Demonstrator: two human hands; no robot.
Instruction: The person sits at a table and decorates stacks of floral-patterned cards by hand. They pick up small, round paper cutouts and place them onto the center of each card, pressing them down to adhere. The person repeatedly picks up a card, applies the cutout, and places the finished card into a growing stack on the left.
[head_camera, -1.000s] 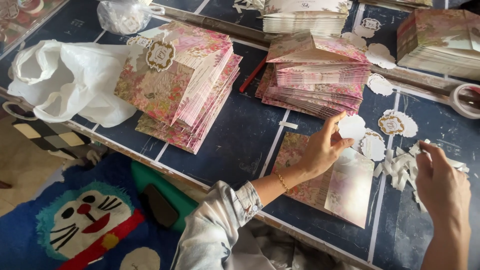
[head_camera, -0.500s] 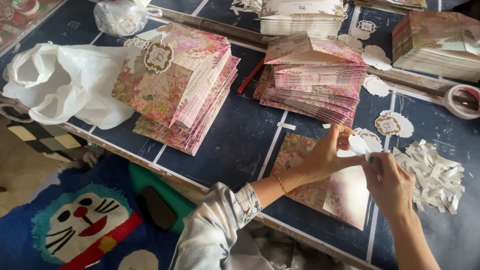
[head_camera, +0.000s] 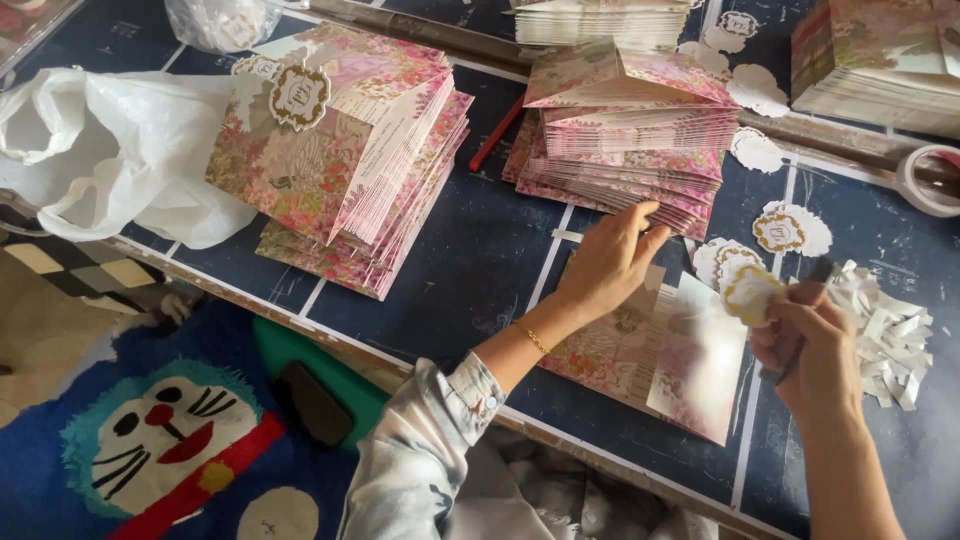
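My left hand (head_camera: 608, 262) stretches over an open floral card (head_camera: 668, 362) lying on the dark table (head_camera: 470, 270). Its spread fingertips touch the lower edge of a fanned stack of floral cards (head_camera: 632, 140) and hold nothing. To the right, my right hand (head_camera: 815, 345) pinches a round white seal with a gold scalloped border (head_camera: 750, 292), holding it just above the open card's right edge. A thin dark object also sits in that hand; I cannot tell what it is.
A taller stack of sealed floral cards (head_camera: 340, 170) stands at left beside a white plastic bag (head_camera: 110, 150). Loose seals (head_camera: 792, 228), a heap of white paper scraps (head_camera: 892, 330), a tape roll (head_camera: 930, 180) and a red pen (head_camera: 497, 130) lie around. A phone (head_camera: 312, 402) rests below the table edge.
The seal passed from my left hand to my right. My left hand then moved up to the fanned stack, and my right hand drew slightly right with the seal.
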